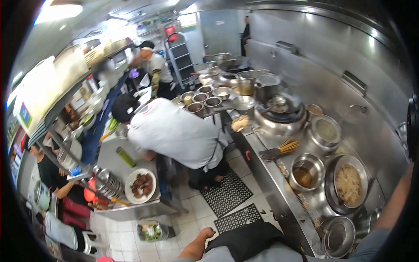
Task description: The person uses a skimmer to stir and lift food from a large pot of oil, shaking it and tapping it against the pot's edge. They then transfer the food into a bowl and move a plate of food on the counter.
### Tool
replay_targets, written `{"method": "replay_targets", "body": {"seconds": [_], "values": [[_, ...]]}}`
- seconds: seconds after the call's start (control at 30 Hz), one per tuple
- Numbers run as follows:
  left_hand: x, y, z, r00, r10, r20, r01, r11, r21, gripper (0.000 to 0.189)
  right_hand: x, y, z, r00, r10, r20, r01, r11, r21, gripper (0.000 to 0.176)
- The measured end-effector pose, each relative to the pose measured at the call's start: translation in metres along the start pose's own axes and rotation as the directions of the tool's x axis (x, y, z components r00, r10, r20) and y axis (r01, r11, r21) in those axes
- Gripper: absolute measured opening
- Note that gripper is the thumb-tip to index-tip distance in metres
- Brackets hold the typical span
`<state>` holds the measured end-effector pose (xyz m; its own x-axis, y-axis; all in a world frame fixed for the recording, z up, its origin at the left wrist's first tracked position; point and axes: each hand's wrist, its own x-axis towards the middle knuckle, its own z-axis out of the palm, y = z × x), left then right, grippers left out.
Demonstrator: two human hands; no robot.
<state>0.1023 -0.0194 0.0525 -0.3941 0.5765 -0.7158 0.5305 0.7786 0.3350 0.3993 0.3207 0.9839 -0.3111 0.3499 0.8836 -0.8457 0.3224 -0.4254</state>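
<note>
My left hand (pixel 208 232) hangs low beside my dark apron (pixel 253 242), above the tiled floor. Its fingers are curled in, and I see nothing in them. My right forearm (pixel 399 196) reaches up along the right edge of the view; the hand itself is cut off by the dark rim. Near that arm, a wok or pan (pixel 349 181) on the range holds pale, frothy food. A steel pot (pixel 307 172) with brown liquid stands to its left, and a round steel strainer or bowl (pixel 338 236) sits in front.
A co-worker in a white shirt (pixel 174 131) bends over the left counter, where a white bowl (pixel 140 185) holds dark meat. A bamboo brush (pixel 283 149) lies on the range edge. Rubber mats (pixel 227 192) and a bag of greens (pixel 152 231) are on the floor.
</note>
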Motion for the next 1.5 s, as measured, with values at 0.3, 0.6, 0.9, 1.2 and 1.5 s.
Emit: {"method": "replay_targets", "body": {"seconds": [0.3,0.6,0.9,1.2,1.5], "values": [[0.003,-0.030,0.004,0.961,-0.161,0.224,0.128,0.979,0.156,0.047,0.008,-0.018,0.015,0.999,-0.019,0.043,0.021,0.998,-0.057,0.045],[0.036,-0.003,-0.037,0.998,-0.052,0.048,0.046,0.991,0.124,0.045,0.010,-0.013,0.006,0.999,-0.001,0.033,0.002,0.999,-0.032,0.045],[0.041,0.044,-0.006,0.995,0.094,0.017,-0.095,0.991,0.095,0.045,0.017,0.000,0.003,0.999,0.027,0.043,-0.027,1.000,0.013,0.044],[0.013,0.009,-0.007,0.992,-0.053,0.113,0.031,0.981,0.189,0.045,0.020,0.024,-0.009,0.995,0.084,0.048,-0.089,0.990,0.112,0.044],[-0.002,0.018,0.004,0.995,-0.061,0.083,0.054,0.995,0.090,0.045,0.024,0.036,-0.009,0.992,0.107,0.072,-0.118,0.977,0.179,0.044]]}}
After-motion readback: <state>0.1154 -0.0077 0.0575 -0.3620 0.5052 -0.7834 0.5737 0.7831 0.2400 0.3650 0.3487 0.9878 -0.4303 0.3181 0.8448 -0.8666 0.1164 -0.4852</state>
